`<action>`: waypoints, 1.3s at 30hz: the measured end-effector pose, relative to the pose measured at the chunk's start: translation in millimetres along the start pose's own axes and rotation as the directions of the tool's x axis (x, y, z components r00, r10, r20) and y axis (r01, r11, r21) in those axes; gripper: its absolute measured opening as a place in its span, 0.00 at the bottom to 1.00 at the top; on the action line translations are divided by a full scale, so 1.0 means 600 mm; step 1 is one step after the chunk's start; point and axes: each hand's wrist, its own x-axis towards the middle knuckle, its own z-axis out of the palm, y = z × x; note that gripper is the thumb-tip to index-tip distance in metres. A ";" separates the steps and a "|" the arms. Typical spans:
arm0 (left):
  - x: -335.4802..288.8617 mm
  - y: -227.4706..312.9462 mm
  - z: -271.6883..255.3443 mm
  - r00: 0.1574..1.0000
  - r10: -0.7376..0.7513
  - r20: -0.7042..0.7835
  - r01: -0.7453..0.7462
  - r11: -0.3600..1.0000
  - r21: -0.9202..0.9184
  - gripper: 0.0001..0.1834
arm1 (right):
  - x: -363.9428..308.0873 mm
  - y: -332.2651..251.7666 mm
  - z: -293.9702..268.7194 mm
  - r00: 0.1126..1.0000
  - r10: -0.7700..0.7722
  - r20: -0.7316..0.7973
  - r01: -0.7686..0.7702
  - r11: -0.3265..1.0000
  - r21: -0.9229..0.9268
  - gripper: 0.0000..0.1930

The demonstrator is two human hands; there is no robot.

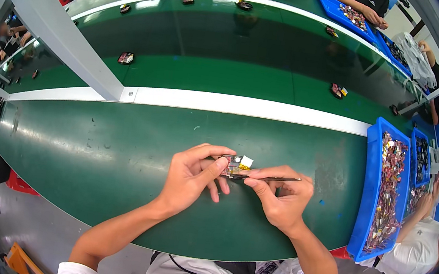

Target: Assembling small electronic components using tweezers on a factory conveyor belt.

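Above the green worktable (115,167), my left hand (188,174) grips a small black casing with a reddish circuit board in it (231,167), thumb on top and fingers beneath. A white and yellow tab (246,163) sticks out at the casing's far right side. My right hand (287,201) pinches dark, slim tweezers (285,179), which lie nearly level. Their tip reaches the near edge of the casing; whether it grips any part there is too small to tell.
A blue bin (369,184) full of small circuit boards stands at the right edge. Beyond a white rail (245,107), a green conveyor belt (205,74) carries several small black assemblies. A grey post (72,34) rises at the left. Other people sit around the line.
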 end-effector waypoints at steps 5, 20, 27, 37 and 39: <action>0.000 0.001 0.005 0.999 0.048 -0.012 -0.048 0.999 0.022 0.14 | 0.001 0.000 -0.001 0.990 0.141 -0.002 -0.140 0.984 0.111 0.04; 0.002 0.002 0.009 0.994 0.094 -0.064 -0.085 0.988 0.133 0.14 | 0.000 0.003 -0.001 0.996 0.089 -0.015 -0.089 0.996 0.017 0.08; 0.002 0.004 0.010 0.987 0.123 -0.100 -0.107 0.983 0.152 0.13 | 0.002 -0.003 0.000 1.000 -0.009 -0.019 0.009 1.000 -0.022 0.08; 0.000 0.003 0.011 0.993 0.086 -0.081 -0.073 0.987 0.144 0.12 | 0.001 -0.004 0.004 0.995 -0.100 -0.012 0.098 0.992 -0.073 0.07; 0.000 0.002 0.012 0.993 0.087 -0.080 -0.075 0.987 0.142 0.12 | 0.002 -0.004 0.003 0.994 -0.107 -0.011 0.106 0.992 -0.073 0.07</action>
